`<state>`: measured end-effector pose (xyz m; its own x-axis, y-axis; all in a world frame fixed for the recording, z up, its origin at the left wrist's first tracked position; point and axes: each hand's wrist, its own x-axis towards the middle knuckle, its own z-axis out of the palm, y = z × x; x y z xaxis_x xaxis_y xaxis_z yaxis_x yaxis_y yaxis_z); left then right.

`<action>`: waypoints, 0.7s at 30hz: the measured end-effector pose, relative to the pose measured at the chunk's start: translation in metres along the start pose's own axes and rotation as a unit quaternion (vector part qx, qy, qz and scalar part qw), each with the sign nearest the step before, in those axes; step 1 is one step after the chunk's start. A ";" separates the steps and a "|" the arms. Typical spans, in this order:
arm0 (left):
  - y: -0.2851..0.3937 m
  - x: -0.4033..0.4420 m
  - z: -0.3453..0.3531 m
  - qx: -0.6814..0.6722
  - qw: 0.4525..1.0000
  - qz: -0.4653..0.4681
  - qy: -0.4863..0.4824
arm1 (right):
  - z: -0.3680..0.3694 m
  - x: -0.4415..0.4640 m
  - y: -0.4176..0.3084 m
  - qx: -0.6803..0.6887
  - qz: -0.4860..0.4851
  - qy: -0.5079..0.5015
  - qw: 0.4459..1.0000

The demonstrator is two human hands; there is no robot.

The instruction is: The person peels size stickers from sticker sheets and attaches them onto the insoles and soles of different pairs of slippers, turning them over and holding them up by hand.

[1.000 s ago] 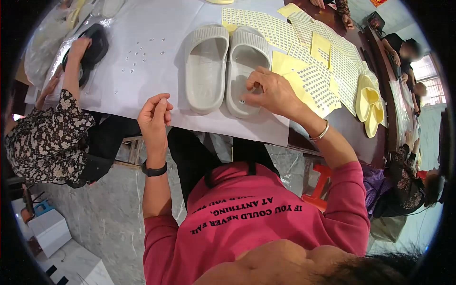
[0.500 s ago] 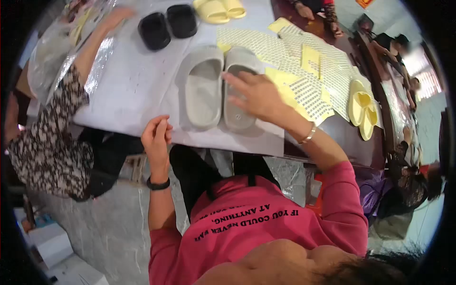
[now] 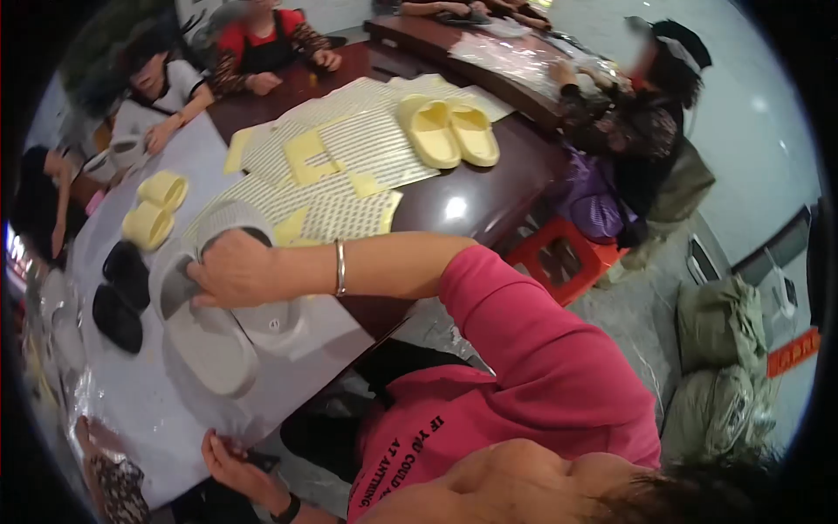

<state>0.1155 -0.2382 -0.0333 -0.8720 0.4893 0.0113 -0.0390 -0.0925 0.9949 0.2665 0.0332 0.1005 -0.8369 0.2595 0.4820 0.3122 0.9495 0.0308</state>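
The right hand point(image 3: 240, 269) is bent over the pair of grey slippers, its fingers curled down at the opening of the left grey slipper point(image 3: 214, 354); whether they pinch anything or merely touch cannot be told, as the fingertips are partly hidden. The left hand point(image 3: 234, 467) is by the near edge of the white covering point(image 3: 166, 437), fingers loosely apart, with nothing seen in them. The right grey slipper point(image 3: 284, 323) lies beside its mate, partly under the right wrist. Both look to be moulded foam: likely light, a little springy, not fragile, perhaps smooth enough to slide. The thick sole sides or the ribbed strap should give the surest hold. Black slippers point(image 3: 118, 319) crowd the left side, and printed sheets point(image 3: 353, 144) lie just beyond on the far right. The widest room to shift is towards the near left, stopping short of the table edge.
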 end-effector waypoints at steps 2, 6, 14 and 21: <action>0.004 0.000 0.009 -0.027 0.999 0.011 -0.020 | -0.025 -0.011 0.034 0.010 0.071 -0.010 0.997; 0.012 -0.002 0.037 -0.019 0.999 0.003 -0.038 | -0.084 -0.041 0.110 -0.066 0.190 -0.096 0.975; 0.013 -0.007 0.073 -0.035 0.995 -0.022 -0.086 | -0.074 -0.091 0.292 -0.177 0.330 -0.078 0.924; 0.008 -0.013 0.073 0.007 0.999 -0.028 -0.041 | -0.033 -0.132 0.346 -0.246 0.349 -0.196 0.883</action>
<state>0.1625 -0.1816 -0.0183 -0.8256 0.5631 -0.0374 -0.0801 -0.0513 0.9955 0.4996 0.3213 0.0769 -0.4246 0.8837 0.1968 0.8900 0.3675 0.2700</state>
